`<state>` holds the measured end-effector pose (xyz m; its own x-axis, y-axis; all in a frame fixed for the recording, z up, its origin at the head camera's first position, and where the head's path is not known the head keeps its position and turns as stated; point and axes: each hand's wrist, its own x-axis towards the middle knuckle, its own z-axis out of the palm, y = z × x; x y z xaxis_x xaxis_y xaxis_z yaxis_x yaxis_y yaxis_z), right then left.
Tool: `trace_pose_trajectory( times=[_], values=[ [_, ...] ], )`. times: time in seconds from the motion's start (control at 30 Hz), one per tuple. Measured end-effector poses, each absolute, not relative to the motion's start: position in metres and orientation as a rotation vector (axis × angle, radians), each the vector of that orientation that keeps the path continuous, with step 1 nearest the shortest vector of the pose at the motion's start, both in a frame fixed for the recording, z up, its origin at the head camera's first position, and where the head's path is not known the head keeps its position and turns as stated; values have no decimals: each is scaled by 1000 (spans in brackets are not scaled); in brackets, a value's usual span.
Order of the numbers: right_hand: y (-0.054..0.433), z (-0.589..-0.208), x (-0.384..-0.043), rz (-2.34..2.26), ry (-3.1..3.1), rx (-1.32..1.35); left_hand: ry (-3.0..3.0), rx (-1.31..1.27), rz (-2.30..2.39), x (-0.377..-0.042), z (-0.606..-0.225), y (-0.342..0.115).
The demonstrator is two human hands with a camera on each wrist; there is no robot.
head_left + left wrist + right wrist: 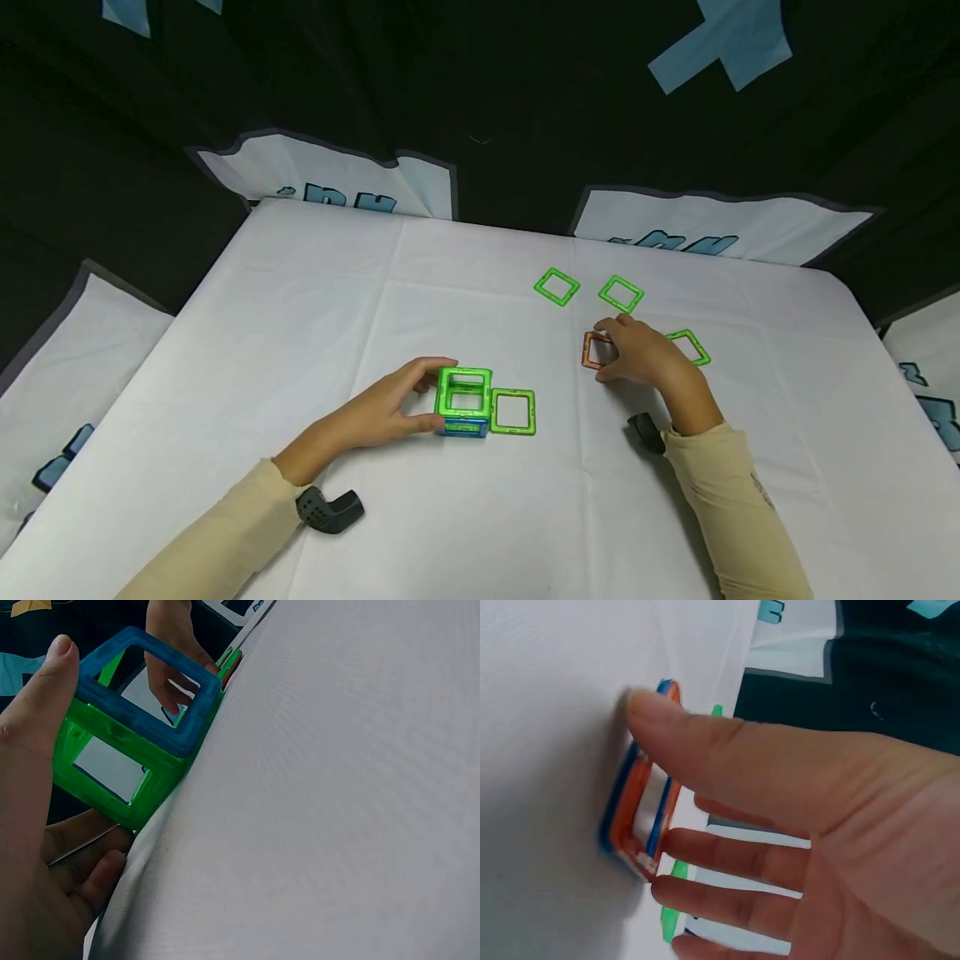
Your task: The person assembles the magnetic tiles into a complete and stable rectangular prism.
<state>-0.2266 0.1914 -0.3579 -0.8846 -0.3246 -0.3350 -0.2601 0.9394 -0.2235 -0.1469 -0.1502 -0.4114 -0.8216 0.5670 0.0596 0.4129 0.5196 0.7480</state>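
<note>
My left hand (382,412) holds a small cube of magnetic tiles (465,413) at its left side, thumb at the near corner, fingers behind. The cube has green frames and a blue frame (135,720) facing near. A flat green square tile (532,412) lies against its right side. Farther right, my right hand (641,350) grips an orange square tile (587,350) between thumb and fingers. In the right wrist view a blue square tile (616,796) lies flush against the underside of the orange one. The fingers cover part of the orange tile in the head view.
Two green square tiles (546,275) lie beyond the right hand. Another green tile (699,346) is just right of that hand, partly hidden by it. The table has a white cloth (300,292), with a black curtain (480,100) hanging behind.
</note>
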Motion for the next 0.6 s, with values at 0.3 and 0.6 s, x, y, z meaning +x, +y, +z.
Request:
trace_pose_trajectory(
  times=[0.3, 0.6],
  values=[
    [191, -360, -229, -260, 2729, -498, 2570, 843, 1177, -148, -410, -150],
    [178, -359, -223, -510, 2626, -684, 2570, 836, 1188, -147, -411, -150]
  ],
)
